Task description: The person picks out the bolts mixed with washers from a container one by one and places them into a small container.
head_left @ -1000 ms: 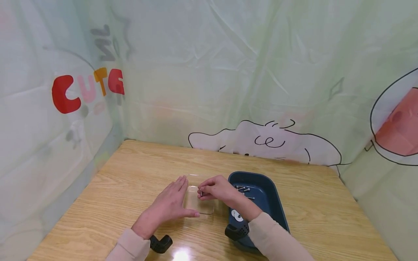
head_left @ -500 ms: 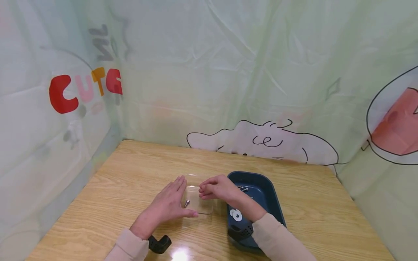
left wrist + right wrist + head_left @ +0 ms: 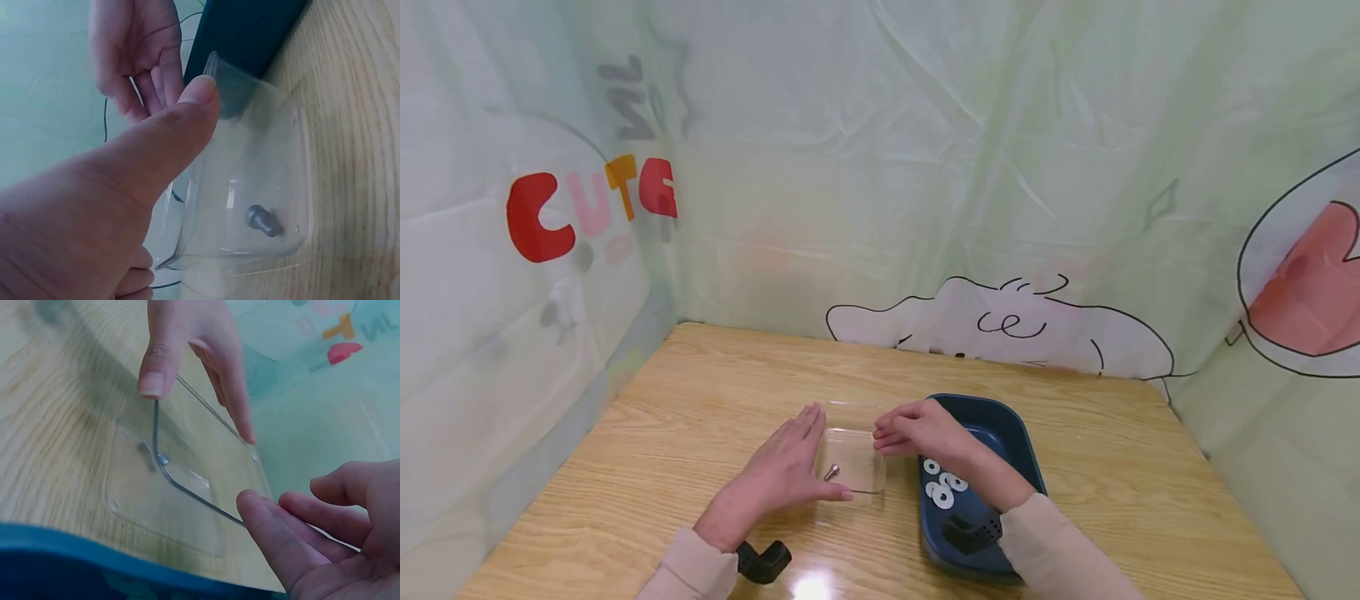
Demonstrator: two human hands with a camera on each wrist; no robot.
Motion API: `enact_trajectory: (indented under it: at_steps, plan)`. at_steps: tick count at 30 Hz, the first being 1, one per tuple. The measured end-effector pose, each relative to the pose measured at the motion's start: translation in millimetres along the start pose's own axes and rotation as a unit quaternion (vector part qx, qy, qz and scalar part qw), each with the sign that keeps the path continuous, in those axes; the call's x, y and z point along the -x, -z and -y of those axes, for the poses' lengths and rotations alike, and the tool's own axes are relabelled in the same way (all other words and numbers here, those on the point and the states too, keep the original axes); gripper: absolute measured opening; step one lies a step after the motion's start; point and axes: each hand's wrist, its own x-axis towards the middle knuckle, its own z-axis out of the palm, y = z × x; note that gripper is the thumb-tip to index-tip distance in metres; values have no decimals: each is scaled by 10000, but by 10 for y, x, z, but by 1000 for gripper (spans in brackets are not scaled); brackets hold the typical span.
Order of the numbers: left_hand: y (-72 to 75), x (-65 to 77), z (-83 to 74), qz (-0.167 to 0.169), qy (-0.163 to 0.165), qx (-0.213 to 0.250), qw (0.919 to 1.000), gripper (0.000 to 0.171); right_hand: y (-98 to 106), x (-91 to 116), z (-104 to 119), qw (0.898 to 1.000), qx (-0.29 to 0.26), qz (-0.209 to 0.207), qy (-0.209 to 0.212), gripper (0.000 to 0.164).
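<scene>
A clear plastic box (image 3: 863,460) stands with its mouth up in the middle of the wooden table. Inside it, near the left side, a small metal socket-head bolt (image 3: 831,472) lies on the bottom; the left wrist view shows the bolt (image 3: 264,220) closer. My left hand (image 3: 782,462) rests against the box, straight fingers along its left side and thumb by the front rim. Over the right rim hovers my right hand (image 3: 925,429), its fingers loosely bent and holding nothing. The right forearm passes over a dark blue tray (image 3: 934,533), hiding part of it.
Several white washers (image 3: 942,497) lie in the tray, right of the box. Black wrist cameras hang under both wrists, the right wrist camera (image 3: 972,533) over the tray. A printed curtain (image 3: 865,208) closes off the table's back and sides.
The right hand has let go of the bolt, which now lies in the box, and has drawn back rightward toward the tray. The left hand keeps its place at the box.
</scene>
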Motion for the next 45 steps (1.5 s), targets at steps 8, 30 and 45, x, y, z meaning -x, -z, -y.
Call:
enact_trajectory:
  at_steps: [8, 30, 45]
  plan:
    - [32, -38, -77, -96, -205, 33, 9997, 120, 202, 90, -29, 9999, 27, -136, 29, 37]
    - [-31, -207, -480, 103, -754, 167, 9970, 126, 663, 294, -181, 9994, -70, -340, 74, 40]
    - [-132, -271, -763, 391, -1234, 266, 9912, 125, 835, 401, -370, 9948, 349, -880, -390, 38]
